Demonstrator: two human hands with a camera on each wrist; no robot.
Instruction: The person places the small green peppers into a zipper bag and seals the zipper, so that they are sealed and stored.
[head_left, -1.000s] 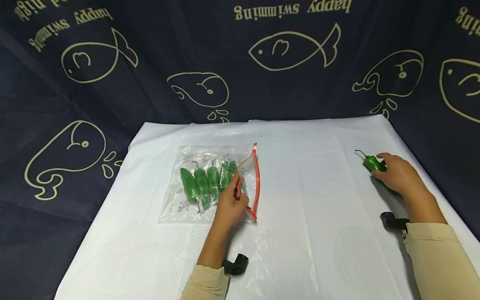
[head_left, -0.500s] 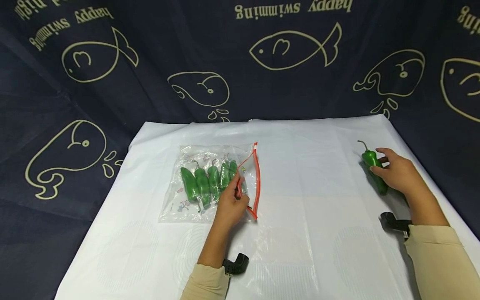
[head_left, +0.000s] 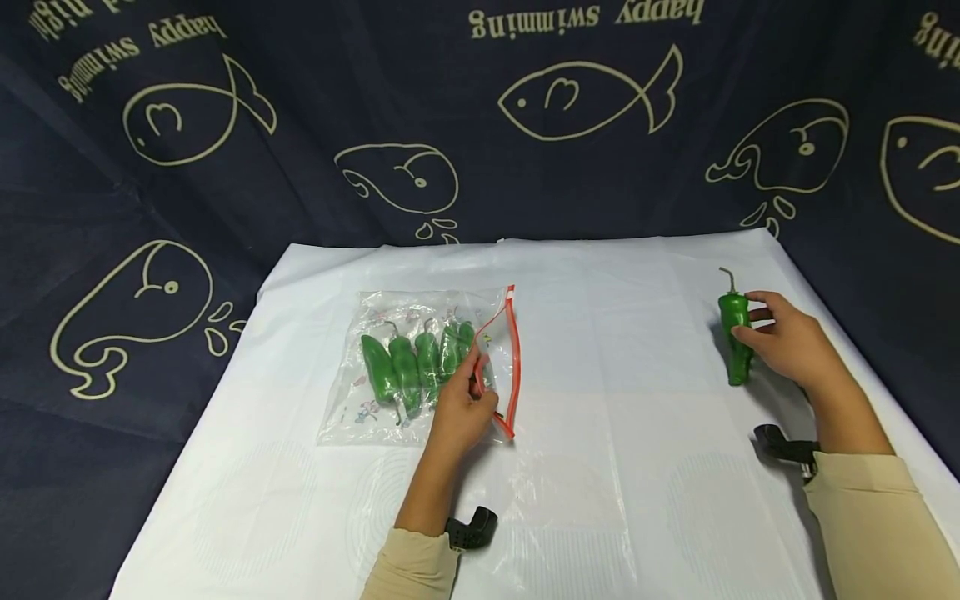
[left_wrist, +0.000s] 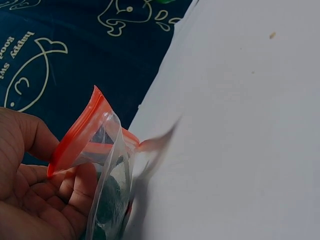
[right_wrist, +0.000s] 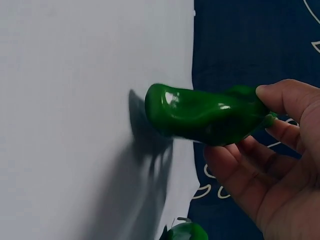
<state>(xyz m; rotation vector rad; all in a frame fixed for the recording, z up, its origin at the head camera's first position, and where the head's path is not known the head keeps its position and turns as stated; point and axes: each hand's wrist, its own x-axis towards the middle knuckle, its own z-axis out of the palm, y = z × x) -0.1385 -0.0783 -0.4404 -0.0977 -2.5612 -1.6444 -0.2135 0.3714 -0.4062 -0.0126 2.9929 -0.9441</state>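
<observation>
On the left of the cloth lies a clear zip bag (head_left: 341, 417) with a red zip edge and several green peppers (head_left: 405, 371) inside. My left hand (head_left: 461, 408) pinches one side of the red opening, and the mouth gapes in the left wrist view, where thumb and fingers hold the red strip (left_wrist: 82, 130). At the far right my right hand (head_left: 795, 342) grips a green pepper (head_left: 734, 321) between thumb and fingers, stem pointing away. The right wrist view shows this pepper (right_wrist: 200, 112) raised off the cloth, its shadow beneath.
Another green pepper (right_wrist: 187, 231) shows at the bottom of the right wrist view. The white cloth (head_left: 600, 467) covers the table. Behind and beside it hangs a dark blue curtain (head_left: 300, 75) with fish and whale drawings.
My right hand has lifted the pepper, turning it more upright in the head view and shifting slightly away from me. The left hand and bag have stayed in place.
</observation>
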